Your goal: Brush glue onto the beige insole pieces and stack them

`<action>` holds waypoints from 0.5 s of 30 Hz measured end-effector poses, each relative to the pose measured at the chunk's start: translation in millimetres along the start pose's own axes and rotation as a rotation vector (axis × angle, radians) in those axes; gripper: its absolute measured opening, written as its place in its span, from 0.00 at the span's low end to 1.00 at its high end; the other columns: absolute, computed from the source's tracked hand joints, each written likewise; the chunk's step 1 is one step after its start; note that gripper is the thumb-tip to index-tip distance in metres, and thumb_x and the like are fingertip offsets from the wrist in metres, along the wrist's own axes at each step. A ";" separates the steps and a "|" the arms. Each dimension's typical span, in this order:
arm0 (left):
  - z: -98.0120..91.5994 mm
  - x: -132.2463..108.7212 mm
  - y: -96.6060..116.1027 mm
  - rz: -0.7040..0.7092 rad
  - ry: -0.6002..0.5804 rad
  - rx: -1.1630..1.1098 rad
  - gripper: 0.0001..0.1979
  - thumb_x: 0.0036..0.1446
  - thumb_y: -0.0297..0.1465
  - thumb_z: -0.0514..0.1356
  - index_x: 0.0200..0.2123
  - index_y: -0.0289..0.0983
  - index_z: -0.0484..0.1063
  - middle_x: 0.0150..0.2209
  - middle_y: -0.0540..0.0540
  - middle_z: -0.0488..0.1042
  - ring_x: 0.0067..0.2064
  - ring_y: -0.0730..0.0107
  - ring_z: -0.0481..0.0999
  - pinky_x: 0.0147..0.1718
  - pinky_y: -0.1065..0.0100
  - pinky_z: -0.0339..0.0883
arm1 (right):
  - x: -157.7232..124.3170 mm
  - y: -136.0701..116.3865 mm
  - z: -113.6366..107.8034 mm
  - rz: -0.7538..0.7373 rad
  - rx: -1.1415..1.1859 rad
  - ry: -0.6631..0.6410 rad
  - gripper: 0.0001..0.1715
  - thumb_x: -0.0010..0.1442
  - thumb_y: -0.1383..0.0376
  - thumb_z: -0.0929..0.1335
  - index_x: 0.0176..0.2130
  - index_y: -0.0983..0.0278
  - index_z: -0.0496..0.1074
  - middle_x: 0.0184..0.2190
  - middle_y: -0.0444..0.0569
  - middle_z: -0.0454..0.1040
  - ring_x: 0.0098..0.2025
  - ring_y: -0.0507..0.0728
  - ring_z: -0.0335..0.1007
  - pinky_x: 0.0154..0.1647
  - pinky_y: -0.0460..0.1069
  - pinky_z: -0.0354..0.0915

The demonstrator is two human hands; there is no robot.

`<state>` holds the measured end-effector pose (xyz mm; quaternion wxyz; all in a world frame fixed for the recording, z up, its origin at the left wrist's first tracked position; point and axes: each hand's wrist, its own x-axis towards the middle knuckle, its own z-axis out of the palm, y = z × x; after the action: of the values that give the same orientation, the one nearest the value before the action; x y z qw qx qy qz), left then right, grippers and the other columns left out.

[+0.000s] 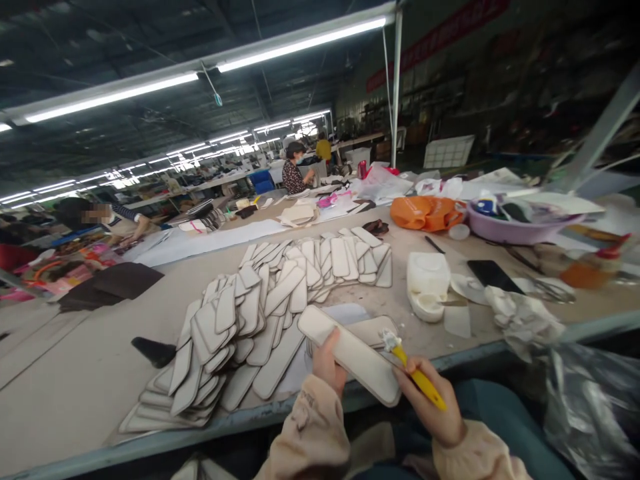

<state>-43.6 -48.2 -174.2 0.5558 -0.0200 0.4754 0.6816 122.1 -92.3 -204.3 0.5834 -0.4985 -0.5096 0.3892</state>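
Note:
A long, flat off-white panel with rounded corners (357,357) is tilted over the table's front edge, gripped near its left part by my left hand (330,365), thumb on top. My right hand (437,400) is wrapped round a yellow-handled brush (425,381), its tip clotted with white matter. The fingers of that hand are close to the panel's right end; whether they touch it I cannot tell. Behind the held panel lies another such panel (373,329) on a pale sheet. A big heap of similar panels (295,280) spreads to the left and back.
On the right stand a white plastic container (428,283), a black phone (495,276), crumpled paper (525,317) and a purple basin (525,227). An orange bag (427,212) lies farther back. A dark piece (154,351) sits left of the heap. Co-workers sit beyond the table.

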 end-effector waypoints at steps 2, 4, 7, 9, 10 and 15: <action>4.0 10.3 7.9 0.001 0.024 0.007 0.04 0.52 0.25 0.64 0.33 0.35 0.72 0.29 0.46 0.77 0.29 0.67 0.77 0.36 0.66 0.73 | 2.7 0.2 -4.5 0.017 -0.002 0.011 0.24 0.51 0.45 0.71 0.31 0.60 0.63 0.25 0.43 0.70 0.24 0.52 0.66 0.23 0.44 0.63; 6.1 20.3 17.5 0.005 0.021 0.015 0.03 0.53 0.25 0.63 0.32 0.36 0.72 0.28 0.47 0.77 0.28 0.69 0.77 0.35 0.67 0.73 | 5.2 1.8 -10.0 0.032 0.007 0.020 0.25 0.51 0.45 0.71 0.31 0.60 0.62 0.25 0.43 0.71 0.24 0.52 0.66 0.23 0.44 0.64; 8.2 33.0 35.3 0.004 0.005 0.026 0.03 0.55 0.28 0.63 0.33 0.34 0.73 0.28 0.47 0.77 0.27 0.70 0.77 0.35 0.67 0.73 | 8.5 7.9 -17.8 0.043 0.014 -0.013 0.23 0.51 0.48 0.72 0.32 0.60 0.62 0.27 0.43 0.72 0.26 0.52 0.68 0.27 0.44 0.66; 8.7 36.7 46.6 0.004 -0.016 0.025 0.07 0.57 0.33 0.61 0.33 0.33 0.73 0.29 0.45 0.77 0.28 0.69 0.77 0.35 0.67 0.74 | 10.1 14.6 -21.3 0.038 -0.006 -0.067 0.21 0.51 0.52 0.73 0.33 0.60 0.63 0.28 0.43 0.73 0.28 0.53 0.70 0.30 0.44 0.67; 8.3 36.3 50.5 0.002 -0.031 0.021 0.10 0.59 0.36 0.60 0.33 0.33 0.73 0.30 0.44 0.77 0.29 0.68 0.78 0.35 0.67 0.74 | 10.7 18.3 -22.3 0.029 -0.021 -0.086 0.20 0.51 0.54 0.74 0.33 0.60 0.63 0.29 0.43 0.73 0.29 0.53 0.71 0.31 0.43 0.68; -5.6 16.0 34.8 -0.077 -0.167 0.024 0.18 0.62 0.43 0.53 0.39 0.35 0.75 0.43 0.37 0.78 0.44 0.60 0.79 0.42 0.63 0.74 | 11.5 29.8 -19.8 -0.043 -0.054 -0.077 0.15 0.53 0.58 0.72 0.34 0.60 0.64 0.27 0.41 0.70 0.27 0.51 0.69 0.28 0.42 0.67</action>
<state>-79.5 -37.7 -164.3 0.6195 0.0255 0.4343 0.6534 145.2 -78.9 -230.8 0.5580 -0.4877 -0.5523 0.3818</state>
